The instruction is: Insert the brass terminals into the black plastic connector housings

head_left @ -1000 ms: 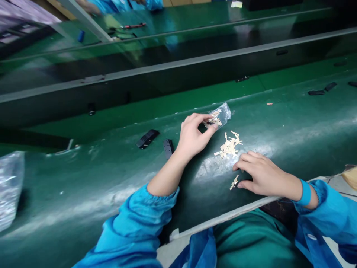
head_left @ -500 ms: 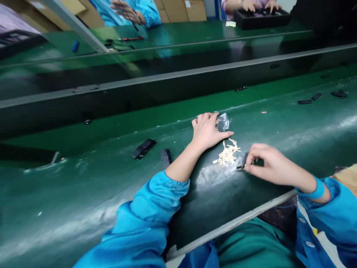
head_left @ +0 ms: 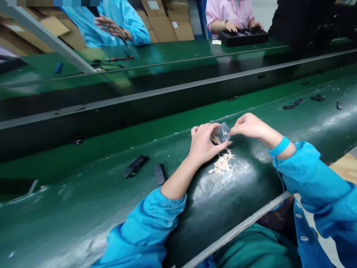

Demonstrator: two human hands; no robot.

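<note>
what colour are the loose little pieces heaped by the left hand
The pieces are pale cream, best seen in the head view.

Left forearm slanting up to the right, left hand arched, its thumb spread below the curved fingers! Opposite, the right forearm angles inward, right hand knuckles-high, thumb and forefinger pinched together, tips facing the left hand, close by!

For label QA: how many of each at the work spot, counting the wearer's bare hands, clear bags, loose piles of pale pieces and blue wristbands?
Bare hands: 2 (left hand, right hand)
Clear bag: 1
Loose pile of pale pieces: 1
Blue wristband: 1
Total: 5
</note>
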